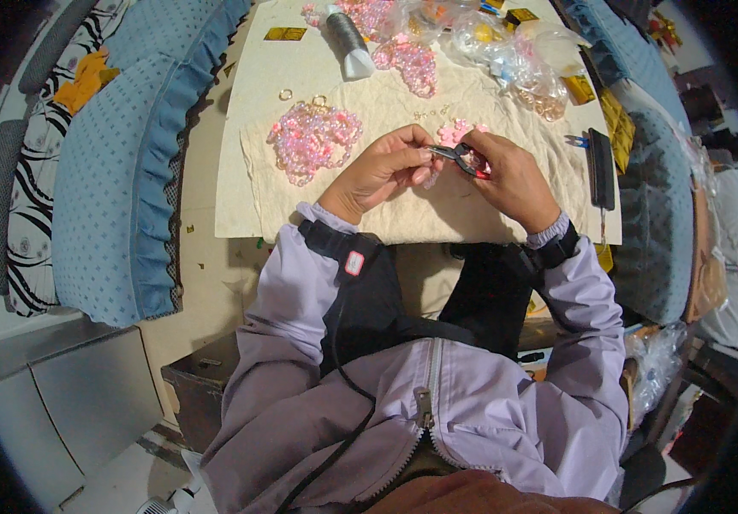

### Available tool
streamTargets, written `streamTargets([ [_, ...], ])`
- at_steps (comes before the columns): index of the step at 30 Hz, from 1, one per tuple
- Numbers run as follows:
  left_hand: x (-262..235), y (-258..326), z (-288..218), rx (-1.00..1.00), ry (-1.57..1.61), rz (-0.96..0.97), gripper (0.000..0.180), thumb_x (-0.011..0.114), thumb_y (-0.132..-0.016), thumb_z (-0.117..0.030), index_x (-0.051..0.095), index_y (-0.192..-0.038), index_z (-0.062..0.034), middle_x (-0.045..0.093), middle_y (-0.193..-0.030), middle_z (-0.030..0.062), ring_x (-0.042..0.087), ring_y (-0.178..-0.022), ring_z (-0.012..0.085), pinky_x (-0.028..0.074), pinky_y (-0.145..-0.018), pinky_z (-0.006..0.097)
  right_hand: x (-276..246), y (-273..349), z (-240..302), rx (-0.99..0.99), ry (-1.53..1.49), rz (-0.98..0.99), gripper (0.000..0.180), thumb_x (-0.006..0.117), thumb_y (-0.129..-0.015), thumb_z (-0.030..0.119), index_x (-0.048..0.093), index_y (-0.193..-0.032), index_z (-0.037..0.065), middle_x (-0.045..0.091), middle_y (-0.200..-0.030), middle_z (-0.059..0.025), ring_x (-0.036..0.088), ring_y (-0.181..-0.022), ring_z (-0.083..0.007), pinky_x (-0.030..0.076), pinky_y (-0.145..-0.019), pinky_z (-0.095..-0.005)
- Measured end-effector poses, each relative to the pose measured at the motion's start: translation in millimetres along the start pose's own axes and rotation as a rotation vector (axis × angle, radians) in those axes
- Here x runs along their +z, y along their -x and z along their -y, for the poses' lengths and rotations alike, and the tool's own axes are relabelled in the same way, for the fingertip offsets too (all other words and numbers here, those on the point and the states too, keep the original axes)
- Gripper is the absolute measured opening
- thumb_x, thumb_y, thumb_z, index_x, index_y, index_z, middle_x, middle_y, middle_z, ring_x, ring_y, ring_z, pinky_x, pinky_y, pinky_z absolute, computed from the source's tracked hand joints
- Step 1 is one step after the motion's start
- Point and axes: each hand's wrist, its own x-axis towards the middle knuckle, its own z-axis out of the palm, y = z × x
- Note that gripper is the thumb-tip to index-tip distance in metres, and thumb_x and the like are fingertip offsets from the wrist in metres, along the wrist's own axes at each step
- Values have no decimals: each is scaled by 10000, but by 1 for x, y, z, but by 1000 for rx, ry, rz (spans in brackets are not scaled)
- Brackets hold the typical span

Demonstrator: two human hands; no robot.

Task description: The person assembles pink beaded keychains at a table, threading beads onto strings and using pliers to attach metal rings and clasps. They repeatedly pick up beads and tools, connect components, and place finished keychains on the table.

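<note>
My right hand [514, 176] is closed around a pair of small pliers [463, 159] with dark, red-tipped handles. The jaws point left and meet the fingertips of my left hand [386, 169]. That hand pinches a small piece at the plier tips, too small to make out. Some pink beads [431, 178] hang just below the left fingers. Left of my hands lies a heap of pink beaded strands [313, 141], with gold rings [286, 95] at its upper edge. Beyond the pliers rest pink flower-shaped pieces [456, 130] and a short gold chain [431, 113].
A cream cloth [292, 214] covers the table. Toward the back stand a grey thread spool [348, 43], more pink beads [409, 64] and clear plastic bags [506, 60]. A black pouch [600, 170] lies at the right edge. Blue-covered seats [112, 188] flank the table.
</note>
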Motion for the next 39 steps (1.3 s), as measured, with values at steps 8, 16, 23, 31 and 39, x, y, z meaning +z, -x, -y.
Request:
streamTargets([
  [8,1,0,-1,10,-58,-23,125,620,-982,-94,590,-1078,-20,681,-1028,123,569,-748,102,488,-720,221,-2,3,-9,115,10,57,266,727,-860,207,628,-1067,73,667,-888,-163,665,-817,-363,516,-699,-448],
  [16,19,0,-8,68,-116,-142,146,586,-1026,-137,600,-1110,-19,665,-1124,141,558,-765,78,466,-684,203,-12,25,-85,255,305,-130,462,778,-834,395,637,-1112,54,642,-1026,-150,637,-950,-362,514,-802,-449],
  [23,38,-4,-5,92,-422,-202,181,568,-1044,-169,618,-1149,-31,589,-896,-3,545,-784,66,450,-681,212,-15,30,-82,-7,406,-346,425,762,-838,400,682,-1078,58,648,-1033,-136,610,-976,-359,500,-850,-450],
  [31,57,-6,-1,214,-522,-230,166,581,-1044,-196,637,-1125,-63,612,-932,-10,512,-771,45,427,-683,195,13,2,-9,183,-976,-26,320,607,-1029,288,661,-1211,30,666,-1036,-2,586,-872,-58,494,-764,-251],
  [39,61,-6,1,381,-667,-269,137,584,-1042,-168,643,-1097,-57,608,-1019,0,536,-844,70,464,-793,229,7,-5,3,351,-1206,104,221,664,-999,279,655,-1112,89,634,-991,57,543,-860,-21,431,-765,-199],
])
